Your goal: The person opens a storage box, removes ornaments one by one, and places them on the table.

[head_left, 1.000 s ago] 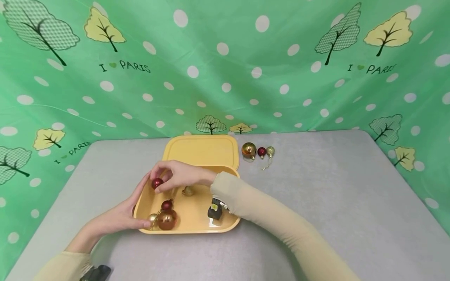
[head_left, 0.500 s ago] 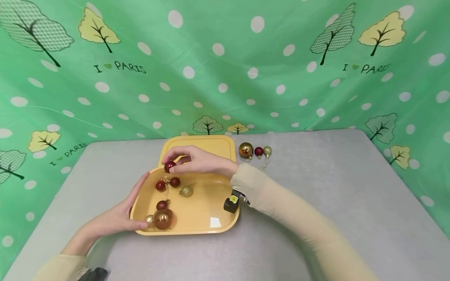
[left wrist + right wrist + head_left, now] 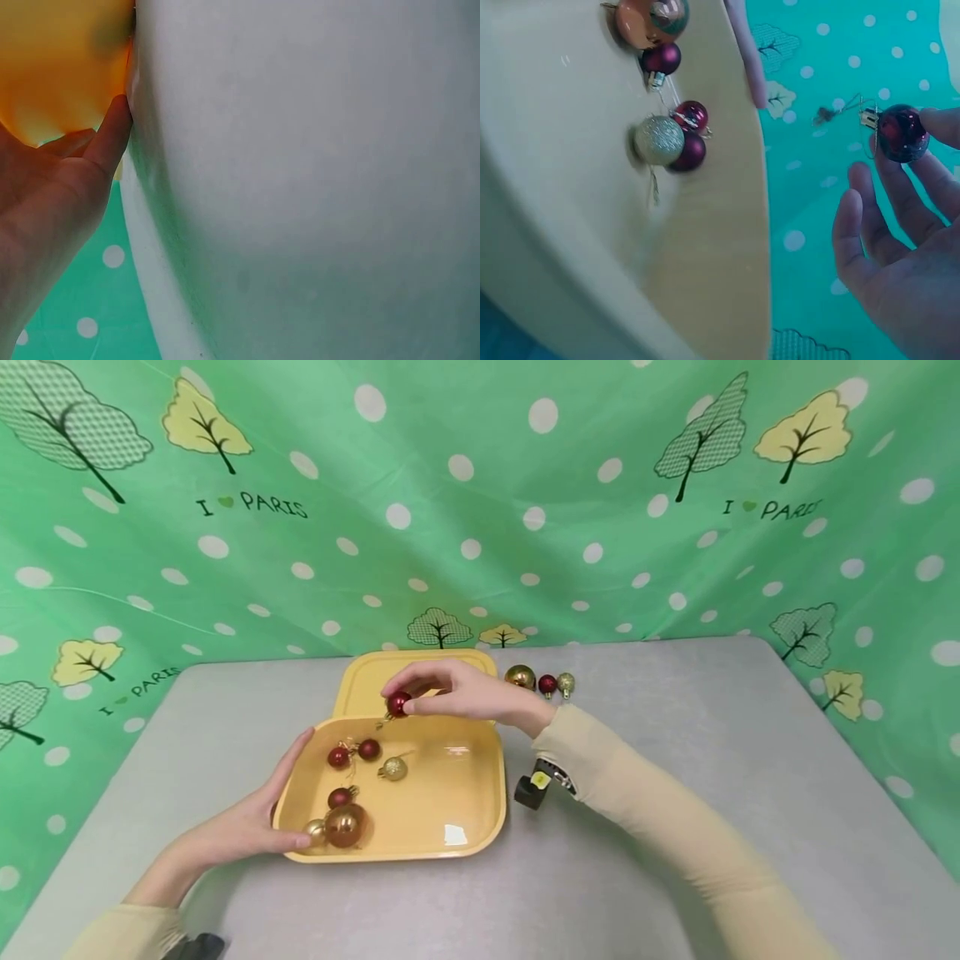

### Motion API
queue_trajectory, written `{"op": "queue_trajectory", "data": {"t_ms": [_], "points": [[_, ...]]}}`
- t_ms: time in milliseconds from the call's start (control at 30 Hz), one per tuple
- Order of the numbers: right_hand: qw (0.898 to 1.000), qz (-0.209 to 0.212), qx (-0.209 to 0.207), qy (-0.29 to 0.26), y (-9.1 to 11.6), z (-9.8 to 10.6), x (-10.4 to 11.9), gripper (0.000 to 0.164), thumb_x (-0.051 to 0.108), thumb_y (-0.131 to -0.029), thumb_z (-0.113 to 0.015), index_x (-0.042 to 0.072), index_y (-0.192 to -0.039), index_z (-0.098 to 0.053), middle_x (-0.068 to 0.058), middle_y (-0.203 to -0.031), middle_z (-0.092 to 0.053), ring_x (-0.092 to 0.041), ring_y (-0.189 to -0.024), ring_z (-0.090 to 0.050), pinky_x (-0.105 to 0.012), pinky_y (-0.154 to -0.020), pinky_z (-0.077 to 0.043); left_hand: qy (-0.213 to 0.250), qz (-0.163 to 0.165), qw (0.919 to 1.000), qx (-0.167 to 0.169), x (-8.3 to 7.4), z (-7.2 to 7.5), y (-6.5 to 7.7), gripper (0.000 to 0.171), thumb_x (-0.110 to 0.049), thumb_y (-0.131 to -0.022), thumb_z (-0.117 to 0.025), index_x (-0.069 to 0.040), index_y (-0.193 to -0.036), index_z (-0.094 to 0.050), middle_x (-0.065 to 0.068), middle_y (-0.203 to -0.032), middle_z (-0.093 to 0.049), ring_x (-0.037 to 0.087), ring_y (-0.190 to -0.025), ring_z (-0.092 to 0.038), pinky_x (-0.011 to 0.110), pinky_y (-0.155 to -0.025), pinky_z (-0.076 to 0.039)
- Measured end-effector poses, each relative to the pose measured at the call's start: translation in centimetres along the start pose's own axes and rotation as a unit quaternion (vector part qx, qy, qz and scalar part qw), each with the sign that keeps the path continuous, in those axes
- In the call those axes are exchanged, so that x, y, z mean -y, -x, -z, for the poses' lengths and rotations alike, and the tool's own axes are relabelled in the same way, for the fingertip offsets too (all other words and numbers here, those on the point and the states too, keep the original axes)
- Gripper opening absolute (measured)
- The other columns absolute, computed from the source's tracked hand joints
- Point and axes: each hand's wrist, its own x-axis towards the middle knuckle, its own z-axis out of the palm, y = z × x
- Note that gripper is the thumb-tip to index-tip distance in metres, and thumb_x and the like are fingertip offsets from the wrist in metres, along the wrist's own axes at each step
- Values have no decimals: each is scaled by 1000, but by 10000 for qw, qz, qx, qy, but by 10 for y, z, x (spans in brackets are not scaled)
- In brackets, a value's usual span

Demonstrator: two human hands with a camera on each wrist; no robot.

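Note:
In the head view my right hand [image 3: 450,692] pinches a shiny dark red Christmas bauble [image 3: 398,704] between thumb and fingertips, over the back rim of a yellow plastic box [image 3: 405,857]. Its gold cap and a thin looped string show in the right wrist view, where the bauble [image 3: 903,133] hangs beside the box. My left hand [image 3: 247,818] rests against the box's left end, thumb at the front corner and fingers straight along the side. Inside lie a large copper bauble [image 3: 346,826], a small gold one [image 3: 315,832], several dark red ones [image 3: 368,749] and a glittery gold one [image 3: 394,768].
A flat yellow lid [image 3: 367,681] lies behind the box on the grey table [image 3: 660,735]. To its right, a large gold bauble [image 3: 520,677], a small red one [image 3: 547,684] and a glittery gold one [image 3: 566,683] stand in a row. Behind hangs a green patterned curtain [image 3: 480,585].
My right hand has lifted the dark red bauble from the box's left part, moving back and right to the rear rim. My left hand stays at the box's left end.

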Motion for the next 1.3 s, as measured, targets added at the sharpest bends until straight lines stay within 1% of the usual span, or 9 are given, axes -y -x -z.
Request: {"op": "queue_trajectory", "data": {"t_ms": [100, 267, 433, 533, 667, 800, 933, 1133, 1300], "points": [[10000, -23, -34, 33, 8, 7, 3, 31, 1, -93, -60, -1, -124, -61, -6, -121, -64, -15, -108, -59, -32, -93, -47, 5, 9, 10000, -5, 0, 0, 1, 124, -3, -73, -78, -26, -154, 12, 28, -155, 15, 59, -131, -12, 16, -97, -28], [9999, 74, -113, 46, 22, 19, 6, 31, 0, -94, -58, -4, -125, -59, -9, -122, -62, -19, -109, -58, -36, -94, -47, 5, 7, 10000, -10, 1, 0, 2, 124, -3, -73, -78, -26, -155, 12, 28, -155, 15, 58, -130, -14, 17, -97, -29], [9989, 163, -441, -2, 39, 30, 2, 31, -2, -93, -58, -6, -124, -59, -12, -123, -62, -23, -110, -58, -35, -93, -48, -22, 40, 10000, -11, 1, 1, 1, 124, -3, -73, -78, -25, -155, 12, 28, -155, 15, 58, -130, -15, 18, -97, -30], [9973, 45, -737, 21, 50, 38, -2, 31, -1, -93, -58, -5, -124, -60, -12, -121, -63, -21, -99, -59, -27, -74, -50, -11, 55, 10000, -3, 2, 1, 1, 123, -3, -73, -78, -26, -155, 12, 28, -155, 15, 58, -131, -14, 17, -97, -30], [9938, -216, -1092, -60, 63, 48, -7, 32, 2, -93, -58, -3, -125, -61, -12, -119, -64, -19, -85, -56, -25, -57, -39, -41, 70, 10000, 2, 2, 1, 1, 123, -4, -74, -78, -26, -154, 12, 27, -155, 15, 58, -131, -13, 16, -97, -29], [9916, -368, -1236, -125, 74, 58, -13, 34, 3, -95, -57, -4, -127, -59, -15, -121, -62, -20, -89, -59, -29, -69, -49, 23, 69, 10000, 15, 2, 1, 1, 123, -4, -74, -78, -27, -154, 13, 28, -155, 15, 57, -131, -14, 17, -97, -31], [9893, -579, -1336, 76, 87, 68, -20, 36, 4, -95, -56, -4, -130, -56, -19, -124, -60, -20, -103, -60, -32, -84, -50, 173, 50, 9998, 45, 2, 1, 0, 122, -3, -76, -77, -26, -154, 13, 28, -155, 15, 56, -131, -14, 18, -96, -33], [9807, -1082, -1617, 176, 107, 81, -28, 41, 6, -94, -54, -5, -133, -47, -26, -129, -54, -22, -99, -62, -43, -87, -50, 149, 60, 9999, 42, 1, 1, 0, 122, -4, -76, -77, -29, -154, 13, 29, -154, 14, 56, -130, -16, 18, -95, -33], [9734, -1367, -1833, 169, 123, 93, -34, 33, 6, -96, -53, -9, -124, -45, -28, -125, -55, -17, -96, -62, -49, -92, -47, 26, 117, 9999, 1, 2, 1, 1, 122, -4, -75, -77, -30, -154, 13, 29, -155, 13, 55, -131, -16, 17, -96, -32]]}}
